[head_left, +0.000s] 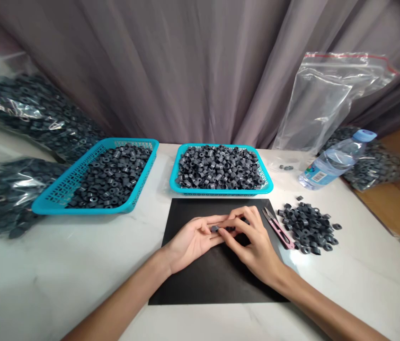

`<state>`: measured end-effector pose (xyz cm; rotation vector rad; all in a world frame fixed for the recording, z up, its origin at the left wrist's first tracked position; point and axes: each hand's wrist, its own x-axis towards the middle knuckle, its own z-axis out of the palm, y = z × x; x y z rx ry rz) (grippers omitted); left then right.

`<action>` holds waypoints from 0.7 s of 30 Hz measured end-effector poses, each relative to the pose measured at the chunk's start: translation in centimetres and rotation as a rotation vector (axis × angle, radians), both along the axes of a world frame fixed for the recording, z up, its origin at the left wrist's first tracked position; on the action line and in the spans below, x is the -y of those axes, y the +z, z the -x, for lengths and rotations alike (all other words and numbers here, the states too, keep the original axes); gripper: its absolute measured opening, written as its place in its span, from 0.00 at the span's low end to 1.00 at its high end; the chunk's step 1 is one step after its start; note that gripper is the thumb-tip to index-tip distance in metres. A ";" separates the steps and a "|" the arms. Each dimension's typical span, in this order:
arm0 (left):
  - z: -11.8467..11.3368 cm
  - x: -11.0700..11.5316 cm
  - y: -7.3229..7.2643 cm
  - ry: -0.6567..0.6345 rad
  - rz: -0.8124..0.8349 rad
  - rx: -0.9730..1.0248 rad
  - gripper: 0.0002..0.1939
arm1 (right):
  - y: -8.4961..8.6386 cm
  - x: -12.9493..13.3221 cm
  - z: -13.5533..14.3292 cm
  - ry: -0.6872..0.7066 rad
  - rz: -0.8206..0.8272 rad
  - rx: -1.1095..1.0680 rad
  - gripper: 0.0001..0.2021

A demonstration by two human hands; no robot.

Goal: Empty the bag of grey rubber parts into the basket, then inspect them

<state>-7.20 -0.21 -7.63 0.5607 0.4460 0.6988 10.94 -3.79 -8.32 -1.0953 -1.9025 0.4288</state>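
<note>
Over the black mat (pixel 217 279) my two hands meet. My left hand (pixel 192 239) is palm up, its thumb and fingers curled around a small dark grey rubber-like ring (pixel 214 228). My right hand (pixel 251 237) bends over the left fingertips, thumb and fingers drawn together at the ring. More dark pieces (pixel 244 220) show between the right fingers, partly hidden. Right of the mat lies a loose pile of the same dark grey rings (pixel 311 227). Pink-handled thread snips (pixel 278 228) rest between that pile and the mat.
Two turquoise baskets, a left one (pixel 134 201) and a middle one (pixel 221 192), hold many grey rings. Filled plastic bags (pixel 36 111) stand at left. A tilted water bottle (pixel 334 161), a clear zip bag (pixel 320 99) and a cardboard box (pixel 391 213) are at right.
</note>
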 end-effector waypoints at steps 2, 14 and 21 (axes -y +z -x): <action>0.0 0.0 0.1 -0.002 0.019 0.023 0.28 | 0.0 0.0 -0.1 0.004 -0.001 -0.012 0.06; -0.3 0.3 0.4 0.008 -0.064 -0.030 0.28 | 0.0 -0.1 -0.4 0.027 0.091 -0.089 0.04; -0.2 0.1 0.6 -0.020 -0.012 0.033 0.27 | -0.1 -0.2 -0.7 0.023 0.140 -0.156 0.05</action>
